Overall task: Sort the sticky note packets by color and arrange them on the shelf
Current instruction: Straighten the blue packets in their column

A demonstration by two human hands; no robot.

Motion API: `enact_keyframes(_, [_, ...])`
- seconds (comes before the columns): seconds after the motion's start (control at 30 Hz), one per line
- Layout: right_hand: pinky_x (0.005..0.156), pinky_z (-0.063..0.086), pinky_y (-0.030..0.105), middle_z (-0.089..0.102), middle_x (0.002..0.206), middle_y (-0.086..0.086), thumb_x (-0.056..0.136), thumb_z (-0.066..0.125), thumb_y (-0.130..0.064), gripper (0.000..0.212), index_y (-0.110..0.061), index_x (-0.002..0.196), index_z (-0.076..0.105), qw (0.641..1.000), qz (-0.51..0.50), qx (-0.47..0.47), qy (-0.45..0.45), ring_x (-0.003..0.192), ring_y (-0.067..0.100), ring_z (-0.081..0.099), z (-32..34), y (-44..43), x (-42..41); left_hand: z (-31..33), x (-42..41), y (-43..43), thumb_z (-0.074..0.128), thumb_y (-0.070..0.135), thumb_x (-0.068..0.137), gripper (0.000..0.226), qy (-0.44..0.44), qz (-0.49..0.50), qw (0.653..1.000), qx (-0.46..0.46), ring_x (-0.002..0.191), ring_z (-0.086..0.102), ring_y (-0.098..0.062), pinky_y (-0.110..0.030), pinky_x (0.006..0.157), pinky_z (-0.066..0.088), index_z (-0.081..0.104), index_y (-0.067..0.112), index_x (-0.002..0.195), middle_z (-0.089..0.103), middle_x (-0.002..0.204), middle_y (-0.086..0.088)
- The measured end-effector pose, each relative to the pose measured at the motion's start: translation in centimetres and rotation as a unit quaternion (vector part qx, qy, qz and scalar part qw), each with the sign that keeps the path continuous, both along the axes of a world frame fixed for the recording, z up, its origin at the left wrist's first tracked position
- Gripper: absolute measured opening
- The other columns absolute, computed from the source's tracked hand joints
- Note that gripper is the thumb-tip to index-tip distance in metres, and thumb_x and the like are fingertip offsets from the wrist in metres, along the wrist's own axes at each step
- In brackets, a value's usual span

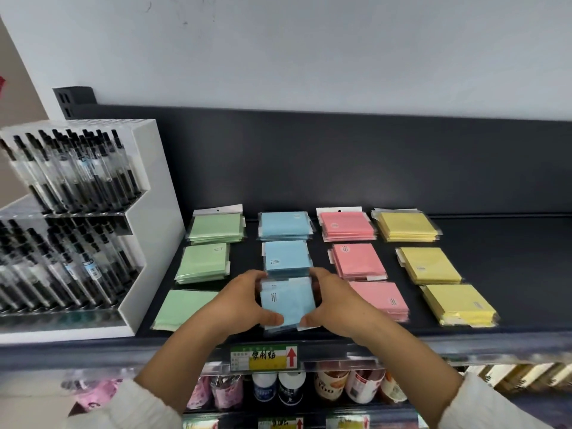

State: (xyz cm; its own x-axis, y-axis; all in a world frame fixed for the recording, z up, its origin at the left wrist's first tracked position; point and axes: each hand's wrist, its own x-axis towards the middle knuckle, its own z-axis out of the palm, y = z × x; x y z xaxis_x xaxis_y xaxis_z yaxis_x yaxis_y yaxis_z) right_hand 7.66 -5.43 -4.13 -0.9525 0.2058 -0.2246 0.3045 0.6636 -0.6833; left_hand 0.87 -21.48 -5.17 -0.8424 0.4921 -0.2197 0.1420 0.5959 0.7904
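Note:
Sticky note packets lie in four color columns on the dark shelf (510, 274): green (204, 263) at left, then blue (286, 255), pink (359, 261) and yellow (428, 264) at right. Each column has three stacks from back to front. My left hand (241, 300) and my right hand (335, 300) grip the two sides of the front blue stack (286, 303), thumbs on its near edge. The front green stack (181, 308) is partly hidden by my left wrist, and the front pink stack (382, 298) by my right hand.
A white tiered pen display (77, 218) full of black pens stands at the shelf's left end, close to the green column. A price label (264, 357) sits on the shelf's front edge. Bottles (291, 387) fill the lower shelf. Bare shelf extends right of the yellow packets.

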Motion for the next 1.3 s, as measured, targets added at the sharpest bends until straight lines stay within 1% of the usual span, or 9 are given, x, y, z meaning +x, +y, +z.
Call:
enact_keyframes(0.13, [0.095, 0.050, 0.041, 0.050, 0.122, 0.005, 0.074, 0.068, 0.005, 0.068, -0.023, 0.132, 0.046, 0.987, -0.061, -0.136, 0.055, 0.111, 0.021, 0.053, -1.1, -0.5, 0.3, -0.5, 0.7, -0.1, 0.085, 0.005, 0.060, 0.083, 0.039, 0.034, 0.997, 0.058, 0.107, 0.054, -0.016, -0.037, 0.092, 0.052, 0.046, 0.026, 0.130, 0.050, 0.117, 0.003])
enact_keyframes(0.3, [0.101, 0.044, 0.033, 0.050, 0.124, -0.004, 0.083, 0.061, 0.002, 0.049, -0.022, 0.125, 0.050, 0.975, -0.061, -0.080, 0.199, 0.116, 0.012, 0.049, -1.9, -0.9, 1.1, -1.0, 1.2, -0.1, 0.081, 0.003, 0.064, 0.078, 0.145, 0.034, 0.977, 0.153, 0.103, 0.057, -0.008, -0.025, 0.090, 0.051, 0.042, 0.038, 0.122, 0.053, 0.112, 0.009])
enact_keyframes(0.47, [0.085, 0.037, 0.009, 0.055, 0.123, -0.007, 0.089, 0.054, -0.003, 0.048, -0.028, 0.129, 0.043, 0.982, -0.023, -0.008, 0.190, 0.105, 0.003, 0.047, -3.1, -1.3, 1.9, -2.7, 1.5, -0.3, 0.074, 0.010, 0.076, 0.062, 0.100, 0.024, 0.984, 0.148, 0.104, 0.054, 0.004, -0.011, 0.081, 0.046, 0.034, 0.041, 0.112, 0.053, 0.107, 0.022])
enact_keyframes(0.6, [0.087, 0.037, 0.013, 0.053, 0.129, -0.006, 0.092, 0.052, -0.009, 0.051, -0.028, 0.137, 0.036, 0.984, -0.019, -0.005, 0.175, 0.107, 0.005, 0.047, -3.1, -1.1, 1.8, -3.1, 1.2, -0.5, 0.070, 0.015, 0.080, 0.054, 0.094, 0.025, 0.987, 0.125, 0.106, 0.051, 0.002, -0.018, 0.090, 0.043, 0.035, 0.039, 0.114, 0.052, 0.112, 0.021])
enact_keyframes(0.73, [0.088, 0.039, 0.015, 0.054, 0.129, -0.007, 0.091, 0.055, -0.013, 0.050, -0.028, 0.135, 0.037, 0.987, -0.009, 0.000, 0.161, 0.112, 0.008, 0.050, -3.1, -1.1, 1.8, -3.0, 1.2, -0.6, 0.065, 0.017, 0.085, 0.050, 0.106, 0.008, 0.990, 0.098, 0.095, 0.045, 0.015, -0.001, 0.070, 0.038, 0.032, 0.042, 0.114, 0.047, 0.104, 0.027])
enact_keyframes(0.9, [0.096, 0.041, 0.021, 0.052, 0.129, -0.011, 0.092, 0.056, -0.017, 0.055, -0.030, 0.140, 0.033, 0.986, -0.010, -0.083, 0.142, 0.116, 0.007, 0.049, -3.1, -0.6, 1.4, -3.1, 1.1, -0.6, 0.061, 0.020, 0.088, 0.044, 0.090, -0.005, 0.992, 0.083, 0.095, 0.046, 0.013, -0.004, 0.070, 0.038, 0.033, 0.042, 0.114, 0.047, 0.104, 0.027])
enact_keyframes(1.07, [0.078, 0.039, 0.009, 0.055, 0.114, -0.012, 0.092, 0.056, -0.017, 0.031, -0.027, 0.120, 0.048, 0.984, -0.024, -0.072, 0.162, 0.104, 0.003, 0.051, -3.0, -0.7, 1.4, -3.0, 1.0, -0.6, 0.061, 0.021, 0.088, 0.036, 0.073, -0.008, 0.994, 0.085, 0.092, 0.050, 0.011, -0.002, 0.066, 0.039, 0.039, 0.041, 0.108, 0.052, 0.102, 0.023])
enact_keyframes(1.23, [0.097, 0.042, 0.028, 0.052, 0.118, -0.004, 0.091, 0.057, -0.016, 0.035, -0.022, 0.125, 0.049, 0.984, -0.046, -0.061, 0.160, 0.111, 0.012, 0.049, -2.5, -0.5, 1.0, -2.6, 0.9, -0.6, 0.068, 0.022, 0.083, 0.037, 0.038, 0.014, 0.991, 0.130, 0.096, 0.054, 0.005, -0.012, 0.078, 0.043, 0.046, 0.045, 0.101, 0.057, 0.108, 0.016])
enact_keyframes(1.3, [0.096, 0.047, 0.031, 0.056, 0.117, -0.006, 0.091, 0.057, -0.017, 0.043, -0.024, 0.132, 0.043, 0.981, -0.053, -0.103, 0.154, 0.109, 0.011, 0.054, -2.0, -0.5, 0.9, -2.3, 0.7, -0.7, 0.072, 0.021, 0.079, 0.042, -0.005, 0.040, 0.986, 0.161, 0.098, 0.058, -0.001, -0.024, 0.086, 0.050, 0.050, 0.041, 0.109, 0.060, 0.109, 0.012])
